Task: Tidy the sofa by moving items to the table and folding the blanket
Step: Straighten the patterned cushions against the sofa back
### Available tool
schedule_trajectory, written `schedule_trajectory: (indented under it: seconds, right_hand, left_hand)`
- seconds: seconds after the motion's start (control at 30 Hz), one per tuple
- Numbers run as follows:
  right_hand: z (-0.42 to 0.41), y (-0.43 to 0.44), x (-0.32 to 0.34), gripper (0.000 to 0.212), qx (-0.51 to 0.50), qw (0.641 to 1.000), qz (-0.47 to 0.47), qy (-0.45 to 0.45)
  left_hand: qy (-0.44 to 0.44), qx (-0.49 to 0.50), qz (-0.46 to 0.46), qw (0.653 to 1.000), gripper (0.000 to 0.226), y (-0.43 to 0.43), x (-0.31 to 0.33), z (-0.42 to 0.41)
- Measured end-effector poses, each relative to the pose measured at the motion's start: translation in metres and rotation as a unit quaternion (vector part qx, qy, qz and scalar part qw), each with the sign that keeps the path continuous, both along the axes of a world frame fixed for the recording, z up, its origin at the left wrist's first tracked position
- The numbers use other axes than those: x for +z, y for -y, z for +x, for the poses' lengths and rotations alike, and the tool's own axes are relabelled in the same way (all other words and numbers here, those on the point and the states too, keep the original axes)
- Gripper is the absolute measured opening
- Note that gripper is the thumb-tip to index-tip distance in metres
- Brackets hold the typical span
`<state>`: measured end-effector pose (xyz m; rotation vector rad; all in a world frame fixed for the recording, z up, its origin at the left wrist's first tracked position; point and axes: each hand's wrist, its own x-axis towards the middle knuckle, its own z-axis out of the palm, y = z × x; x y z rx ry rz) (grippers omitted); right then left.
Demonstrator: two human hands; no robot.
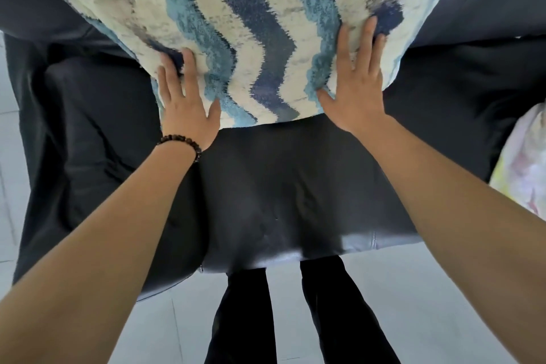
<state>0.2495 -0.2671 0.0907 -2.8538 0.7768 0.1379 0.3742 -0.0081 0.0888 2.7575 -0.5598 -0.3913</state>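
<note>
A: Head cam, looking straight down. L hand (189, 103) & R hand (354, 89) are both out in front, on the wavy-striped plush piece (260, 38).

B: Cushion or folded blanket?

A: Can't tell. It's thick & fuzzy, w/ blue, navy & off-white zigzag bands and a stitched line near the far edge.

B: Where's it sitting?

A: On the black leather sofa (280, 186). Near edge is on the seat, the far part runs up over the dark backrest, and it's turned a bit, one corner pointing far left.

B: Grip state?

A: Both wide. Fingers straight & slightly spread, palms flat on the pile, nothing pinched or curled round. L hand is at the near-left edge w/ its thumb by the hem. R hand is at the near-right part, fingertips up by a navy patch.

B: Anything on the wrists?

A: Dark bead bracelet (180, 143) on the L wrist. Both forearms bare.

B: What else is in frame?

A: Pale pastel fabric (526, 162) at the R edge, lying on the sofa, well apart from the hands. Light tiled floor (413, 304) below, and black trousers (242, 319) right up against the seat front.
</note>
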Motion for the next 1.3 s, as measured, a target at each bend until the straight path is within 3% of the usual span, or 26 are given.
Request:
schedule_trajectory:
  seconds: [0.1,0.2,0.3,0.37,0.43,0.5,0.67,0.87,1.07,1.17,1.23,1.3]
  right_hand:
    - [0.004,-0.002,0.002,0.097,-0.025,0.999,0.033,0.008]
    - [0.0,-0.002,0.016,0.092,-0.039,0.997,0.061,0.036]
    - [0.006,0.006,0.031,0.088,-0.043,0.998,-0.004,0.047]
    - [0.013,0.017,0.038,0.063,-0.045,0.998,-0.022,0.039]
    - [0.018,0.029,0.044,0.034,-0.061,0.997,-0.007,0.054]
    - [0.017,0.034,0.047,0.024,-0.081,0.993,0.003,0.082]
    - [0.008,0.034,0.05,0.026,-0.138,0.972,-0.025,0.189]
    - [0.007,0.035,0.025,0.029,-0.148,0.98,0.01,0.135]
    - [0.007,0.052,0.033,0.025,-0.162,0.97,-0.012,0.179]
    - [0.006,0.052,0.024,0.042,-0.121,0.98,0.085,0.131]
    - [0.006,0.046,0.025,0.06,-0.098,0.985,0.12,0.069]
    - [0.004,0.034,0.037,0.064,-0.119,0.981,0.142,0.054]
  left_hand:
    - [0.011,0.019,-0.033,0.999,0.091,0.005,0.008,0.001]
    - [0.027,0.104,-0.108,0.988,0.104,0.015,0.028,0.006]
    - [-0.028,0.213,-0.109,0.971,0.113,0.025,0.047,0.042]
    - [-0.072,0.209,-0.085,0.972,0.087,0.031,0.056,0.058]
    - [-0.055,0.206,-0.097,0.972,0.058,0.039,0.059,0.055]
    - [-0.017,0.214,-0.12,0.969,0.046,0.044,0.059,0.036]
    - [0.078,0.207,-0.24,0.945,0.033,0.046,0.053,0.013]
    - [-0.041,0.15,-0.19,0.97,0.038,0.05,0.034,0.025]
    - [-0.002,0.172,-0.286,0.943,0.045,0.052,0.032,0.023]
    - [-0.054,0.135,-0.265,0.953,0.053,0.056,0.028,0.023]
    - [-0.074,0.125,-0.237,0.961,0.057,0.056,0.032,0.024]
    - [-0.094,0.143,-0.252,0.953,0.06,0.051,0.047,0.018]
